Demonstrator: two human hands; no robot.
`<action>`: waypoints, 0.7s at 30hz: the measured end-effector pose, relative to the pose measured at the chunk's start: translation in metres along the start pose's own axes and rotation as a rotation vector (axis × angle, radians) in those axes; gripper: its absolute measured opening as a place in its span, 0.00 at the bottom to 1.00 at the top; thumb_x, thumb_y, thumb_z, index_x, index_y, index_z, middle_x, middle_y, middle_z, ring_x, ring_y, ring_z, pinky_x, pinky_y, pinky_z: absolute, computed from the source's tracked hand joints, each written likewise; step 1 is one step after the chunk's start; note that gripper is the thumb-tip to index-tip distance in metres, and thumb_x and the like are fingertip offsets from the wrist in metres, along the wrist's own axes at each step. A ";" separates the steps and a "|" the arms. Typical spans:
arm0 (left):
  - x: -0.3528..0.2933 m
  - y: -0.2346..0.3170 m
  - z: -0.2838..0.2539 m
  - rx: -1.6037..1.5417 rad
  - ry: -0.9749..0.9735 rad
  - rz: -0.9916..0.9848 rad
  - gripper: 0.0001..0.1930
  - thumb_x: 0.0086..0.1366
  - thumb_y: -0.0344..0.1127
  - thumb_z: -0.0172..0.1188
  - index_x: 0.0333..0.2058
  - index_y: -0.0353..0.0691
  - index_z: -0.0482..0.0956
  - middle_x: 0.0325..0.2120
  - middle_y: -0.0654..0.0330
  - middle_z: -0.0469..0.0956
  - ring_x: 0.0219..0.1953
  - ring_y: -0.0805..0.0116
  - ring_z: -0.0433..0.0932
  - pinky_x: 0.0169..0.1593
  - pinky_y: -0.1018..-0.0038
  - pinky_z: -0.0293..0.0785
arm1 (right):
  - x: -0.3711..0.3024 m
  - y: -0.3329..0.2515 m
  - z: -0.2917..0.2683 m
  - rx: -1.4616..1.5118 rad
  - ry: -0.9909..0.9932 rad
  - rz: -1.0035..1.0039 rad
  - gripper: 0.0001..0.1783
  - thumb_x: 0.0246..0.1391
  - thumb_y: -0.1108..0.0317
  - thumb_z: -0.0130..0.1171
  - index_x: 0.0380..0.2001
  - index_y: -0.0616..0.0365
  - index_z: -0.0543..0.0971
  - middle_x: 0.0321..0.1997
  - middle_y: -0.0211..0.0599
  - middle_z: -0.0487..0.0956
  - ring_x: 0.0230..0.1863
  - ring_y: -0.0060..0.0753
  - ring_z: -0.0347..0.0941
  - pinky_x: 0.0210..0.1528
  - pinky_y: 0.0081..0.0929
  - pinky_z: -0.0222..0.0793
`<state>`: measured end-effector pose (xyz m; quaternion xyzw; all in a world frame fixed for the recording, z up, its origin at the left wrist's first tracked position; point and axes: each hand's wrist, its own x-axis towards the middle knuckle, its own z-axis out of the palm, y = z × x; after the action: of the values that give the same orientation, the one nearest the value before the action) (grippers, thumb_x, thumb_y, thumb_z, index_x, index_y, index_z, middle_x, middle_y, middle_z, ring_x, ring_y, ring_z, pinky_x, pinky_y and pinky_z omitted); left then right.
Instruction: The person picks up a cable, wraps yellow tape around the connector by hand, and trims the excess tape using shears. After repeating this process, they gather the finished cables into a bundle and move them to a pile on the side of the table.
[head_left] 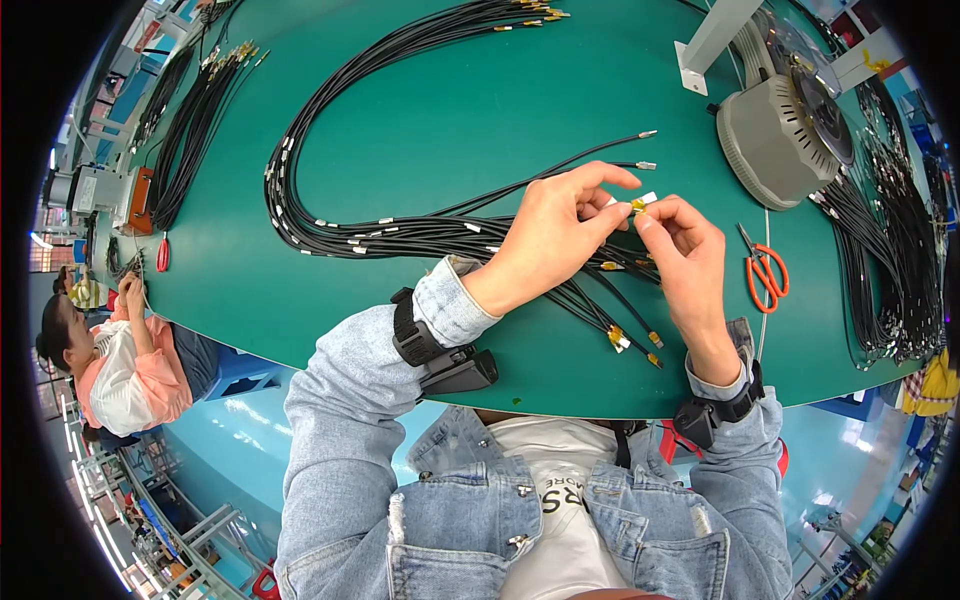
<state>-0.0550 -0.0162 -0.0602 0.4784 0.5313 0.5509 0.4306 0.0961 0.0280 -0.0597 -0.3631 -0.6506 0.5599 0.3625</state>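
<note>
Smooth green bench (400,140), glossy pale-blue floor (235,440) below; one pair of orange-handled metal scissors (758,254); left hand (545,225) and right hand (692,262) pinch one small yellow-and-white tag (641,203).

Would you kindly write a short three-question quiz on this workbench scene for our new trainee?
1. True or false: the orange-handled scissors lie on the green table.

2. Which is nearest the scissors?
A) the left hand
B) the right hand
C) the co-worker's hands

3. Fill in the colour: the small piece at the right hand's fingertips is white and ____.

Key: 1. True. 2. B. 3. Yellow.
</note>
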 end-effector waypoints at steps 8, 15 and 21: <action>0.000 -0.003 -0.002 0.252 -0.023 0.185 0.09 0.56 0.26 0.57 0.37 0.36 0.76 0.14 0.61 0.70 0.16 0.79 0.66 0.20 0.78 0.63 | 0.000 0.002 -0.001 0.016 0.003 -0.012 0.02 0.51 0.76 0.54 0.27 0.64 0.73 0.27 0.24 0.69 0.29 0.12 0.62 0.31 0.12 0.56; -0.003 0.004 -0.003 0.312 -0.025 0.099 0.12 0.57 0.26 0.58 0.41 0.37 0.76 0.24 0.61 0.78 0.25 0.79 0.73 0.29 0.81 0.71 | -0.001 0.002 -0.002 0.012 -0.003 -0.006 0.02 0.51 0.76 0.54 0.27 0.64 0.73 0.27 0.24 0.69 0.29 0.12 0.63 0.32 0.12 0.56; -0.004 0.003 -0.002 0.317 -0.001 0.119 0.12 0.56 0.26 0.59 0.41 0.38 0.76 0.23 0.61 0.78 0.24 0.79 0.73 0.28 0.81 0.70 | 0.000 0.002 -0.002 0.004 0.002 0.011 0.02 0.51 0.76 0.54 0.26 0.64 0.73 0.27 0.23 0.69 0.29 0.11 0.63 0.31 0.12 0.56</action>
<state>-0.0565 -0.0204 -0.0572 0.5715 0.5819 0.4844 0.3166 0.0980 0.0287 -0.0614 -0.3662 -0.6470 0.5629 0.3610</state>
